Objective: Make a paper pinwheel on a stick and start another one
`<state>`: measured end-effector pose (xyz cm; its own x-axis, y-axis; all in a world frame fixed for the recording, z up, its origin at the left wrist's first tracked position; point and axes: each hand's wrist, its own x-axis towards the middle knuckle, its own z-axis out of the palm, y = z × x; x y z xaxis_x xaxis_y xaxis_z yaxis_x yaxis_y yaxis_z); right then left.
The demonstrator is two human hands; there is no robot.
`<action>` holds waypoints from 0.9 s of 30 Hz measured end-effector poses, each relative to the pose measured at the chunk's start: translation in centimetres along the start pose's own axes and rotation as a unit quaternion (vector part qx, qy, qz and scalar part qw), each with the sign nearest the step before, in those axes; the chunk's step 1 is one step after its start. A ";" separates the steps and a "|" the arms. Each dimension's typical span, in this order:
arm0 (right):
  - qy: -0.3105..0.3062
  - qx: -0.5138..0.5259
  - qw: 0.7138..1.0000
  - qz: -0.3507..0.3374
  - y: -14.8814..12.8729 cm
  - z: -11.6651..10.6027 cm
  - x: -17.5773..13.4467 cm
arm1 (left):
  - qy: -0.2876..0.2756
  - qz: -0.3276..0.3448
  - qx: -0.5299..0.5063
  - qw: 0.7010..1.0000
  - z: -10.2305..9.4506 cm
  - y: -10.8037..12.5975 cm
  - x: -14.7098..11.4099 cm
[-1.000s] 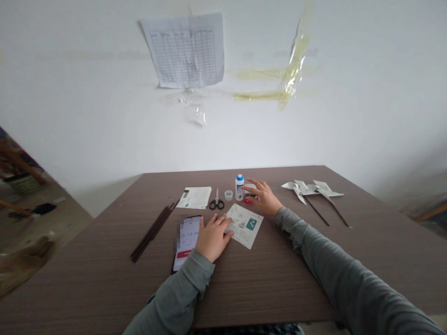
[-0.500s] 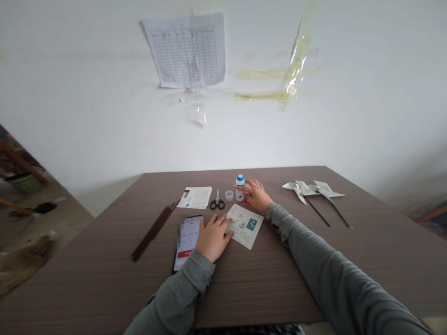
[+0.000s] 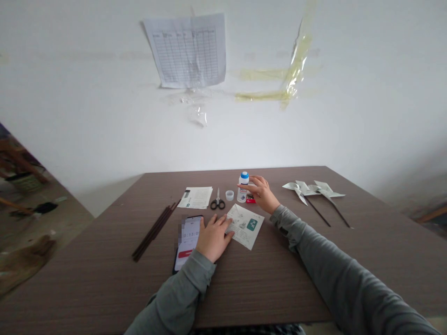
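Note:
My left hand [image 3: 213, 236] lies flat with fingers spread, its fingertips on the left edge of a square printed paper [image 3: 246, 228]. Beneath its thumb side is a phone [image 3: 186, 239] showing a running timer. My right hand [image 3: 262, 193] has thumb and fingers around a clear glue bottle [image 3: 242, 194] with a blue cap, which stands upright behind the paper. Close behind the right hand a small red packet [image 3: 250, 198] shows in part. Left of the bottle are a little clear plastic cup [image 3: 229, 195] and black-handled scissors [image 3: 217, 204].
A stack of printed papers [image 3: 196, 197] lies left of the scissors, with several dark brown sticks [image 3: 153, 232] beside it. Two paper pinwheels [image 3: 310, 188] on brown sticks rest at the right. A white wall with a taped sheet [image 3: 190, 51] rises behind the table [image 3: 265, 288].
My right hand has shifted slightly right, and the bottle has moved with it. More of the red packet now shows. My left hand and the paper have stayed put.

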<state>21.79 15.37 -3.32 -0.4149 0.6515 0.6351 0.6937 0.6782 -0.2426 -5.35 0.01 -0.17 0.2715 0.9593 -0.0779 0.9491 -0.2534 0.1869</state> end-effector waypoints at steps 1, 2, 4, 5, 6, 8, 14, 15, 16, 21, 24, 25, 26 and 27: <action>0.009 -0.001 1.000 -0.006 0.2 -0.3 -0.5 | 0.003 0.001 -0.001 1.000 0.0 0.1 -0.1; 0.016 -0.003 1.000 -0.011 0.4 -0.7 -1.0 | 0.006 0.003 -0.001 1.000 0.0 0.1 -0.1; 0.028 -0.016 0.999 -0.019 0.9 -1.4 -2.3 | 0.010 0.003 0.000 1.000 0.0 0.2 -0.3; 0.034 -0.024 0.999 -0.021 1.1 -1.7 -2.9 | 0.011 0.001 0.000 1.000 0.0 0.3 -0.3; 0.041 -0.031 0.998 -0.021 1.4 -1.9 -3.6 | 0.013 0.000 0.001 1.000 0.1 0.3 -0.4; 0.056 -0.044 0.997 -0.016 1.8 -2.4 -4.9 | 0.019 -0.002 -0.001 1.000 0.2 0.4 -0.5; 0.098 -0.052 0.993 0.028 2.2 -2.7 -7.1 | 0.033 -0.001 -0.017 0.999 0.6 0.8 -0.5; 0.102 -0.056 0.992 0.038 2.2 -2.6 -7.2 | 0.033 -0.002 -0.020 0.999 0.7 0.8 -0.5; 0.104 -0.060 0.992 0.048 2.1 -2.5 -7.3 | 0.033 -0.002 -0.022 0.999 0.7 0.8 -0.4; 0.098 -0.074 0.989 0.085 1.3 -2.0 -7.5 | 0.035 0.002 -0.028 0.999 0.9 0.8 -0.3; 0.084 -0.078 0.989 0.099 0.6 -2.0 -7.6 | 0.041 0.005 -0.028 0.999 1.2 0.7 -0.1; 0.079 -0.078 0.989 0.102 0.4 -2.0 -7.6 | 0.044 0.007 -0.027 0.999 1.2 0.7 -0.1; 0.074 -0.078 0.989 0.106 0.2 -2.0 -7.5 | 0.048 0.009 -0.024 0.999 1.3 0.6 -0.1; 0.069 -0.074 0.989 0.109 0.0 -2.0 -7.5 | 0.052 0.013 -0.021 0.998 1.4 0.6 -0.1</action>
<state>26.11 9.83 -6.63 -0.1683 0.7176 0.6758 0.8406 0.4626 -0.2819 -4.62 -0.37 -1.42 0.2757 0.9608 0.0283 0.9339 -0.2747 0.2287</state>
